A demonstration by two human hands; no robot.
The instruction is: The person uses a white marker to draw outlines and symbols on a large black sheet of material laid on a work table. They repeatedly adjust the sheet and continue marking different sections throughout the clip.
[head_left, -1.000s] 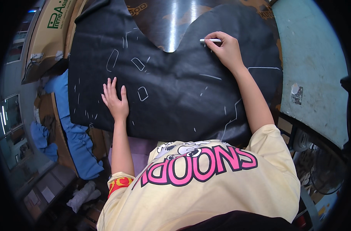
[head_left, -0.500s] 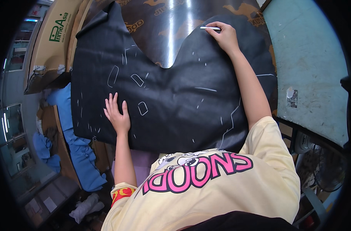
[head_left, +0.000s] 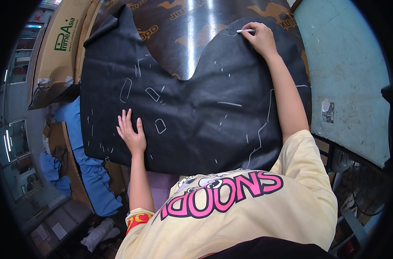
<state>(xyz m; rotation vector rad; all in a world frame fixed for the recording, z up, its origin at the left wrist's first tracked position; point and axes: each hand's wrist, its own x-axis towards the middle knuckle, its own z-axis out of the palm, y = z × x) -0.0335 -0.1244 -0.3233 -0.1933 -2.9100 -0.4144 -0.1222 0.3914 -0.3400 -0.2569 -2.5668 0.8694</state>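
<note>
A large sheet of black leather (head_left: 192, 125) lies spread before me, with a deep curved notch at its far edge. Thin white lines, short dashes and several small closed outlines are drawn on it. My right hand (head_left: 263, 40) pinches a slim white marking pen (head_left: 247, 30) at the far right part of the leather. The pen's tip points left and meets the surface at the end of a fresh curved line. Flat on the leather at left, with fingers spread, rests my left hand (head_left: 132, 134), beside the drawn outlines. It holds nothing.
Under the leather is a shiny brown printed table surface (head_left: 166, 26). A cardboard box (head_left: 58, 47) stands at the far left, with blue material (head_left: 82, 159) hanging below it. To the right is a pale green board (head_left: 347, 77). A fan (head_left: 369, 190) stands low at right.
My right hand has moved right with the pen, and a thin curved white line now shows behind its tip. My left hand stays flat in place.
</note>
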